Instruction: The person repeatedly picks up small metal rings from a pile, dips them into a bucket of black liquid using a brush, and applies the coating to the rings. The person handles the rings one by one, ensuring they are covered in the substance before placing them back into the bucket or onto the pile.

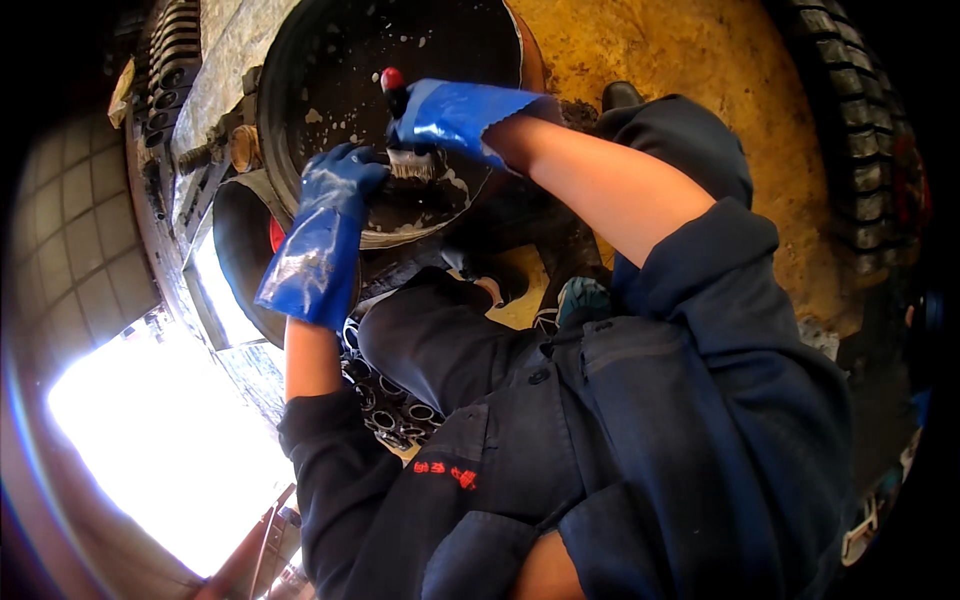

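Note:
My right hand [430, 112], in a long blue rubber glove, grips a paintbrush [412, 166] with a red-ended handle. Its pale bristles point down over a round drum [400, 239]. Dark liquid [345, 65] with whitish foam patches lies inside that drum. Also blue-gloved, my left hand [340, 185] reaches over the drum's near-left rim, close to the bristles. The left fingers curl inward; whatever they hold, if anything, is dark and cannot be made out against the liquid.
Left of the drum stands another round container [245, 240], dark inside. Several dark metal rings [385, 405] lie below my left forearm. A row of ringed parts [175, 75] runs along the far left. Stacked dark parts [860, 140] line the right, beyond the yellowish floor [690, 60].

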`<move>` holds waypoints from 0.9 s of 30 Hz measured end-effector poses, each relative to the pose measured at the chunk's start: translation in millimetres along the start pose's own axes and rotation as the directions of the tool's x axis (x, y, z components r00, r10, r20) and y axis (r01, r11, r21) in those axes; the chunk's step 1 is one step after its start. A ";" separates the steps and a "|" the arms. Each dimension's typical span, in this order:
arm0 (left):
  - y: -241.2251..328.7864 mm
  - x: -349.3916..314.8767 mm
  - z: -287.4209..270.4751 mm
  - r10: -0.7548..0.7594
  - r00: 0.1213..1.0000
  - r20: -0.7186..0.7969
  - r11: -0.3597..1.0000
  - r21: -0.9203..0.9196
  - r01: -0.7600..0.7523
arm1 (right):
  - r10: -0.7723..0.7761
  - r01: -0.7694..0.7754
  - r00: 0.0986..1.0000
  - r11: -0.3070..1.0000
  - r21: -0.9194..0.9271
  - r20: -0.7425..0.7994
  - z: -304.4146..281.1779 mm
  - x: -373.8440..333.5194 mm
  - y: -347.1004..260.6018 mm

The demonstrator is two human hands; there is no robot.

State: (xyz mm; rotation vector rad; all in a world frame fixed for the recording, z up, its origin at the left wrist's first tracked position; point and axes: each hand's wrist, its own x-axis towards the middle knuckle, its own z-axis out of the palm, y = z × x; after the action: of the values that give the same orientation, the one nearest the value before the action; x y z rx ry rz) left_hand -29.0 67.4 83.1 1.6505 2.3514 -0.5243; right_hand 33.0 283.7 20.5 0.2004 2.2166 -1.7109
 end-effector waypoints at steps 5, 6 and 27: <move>1.5 -9.8 9.3 -0.126 0.986 -0.111 0.986 -0.126 0.112 | -0.033 0.041 0.990 0.998 -0.055 0.140 -2.2 -21.8 -15.2; 2.2 -6.9 13.1 -0.212 0.963 -0.163 0.973 -0.131 0.192 | -0.051 0.063 0.985 0.996 -0.065 0.162 -9.4 -24.5 -18.2; 24.8 -16.7 90.6 -0.849 0.528 0.014 0.183 -0.930 0.318 | -0.074 0.089 0.990 0.987 -0.135 0.116 37.4 -1.3 -11.2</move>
State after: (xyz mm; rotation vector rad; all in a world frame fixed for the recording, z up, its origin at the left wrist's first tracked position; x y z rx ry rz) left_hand -2.1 23.5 2.8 0.2223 2.7741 1.1227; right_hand 37.3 244.9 22.8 -0.0193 2.2791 -1.5584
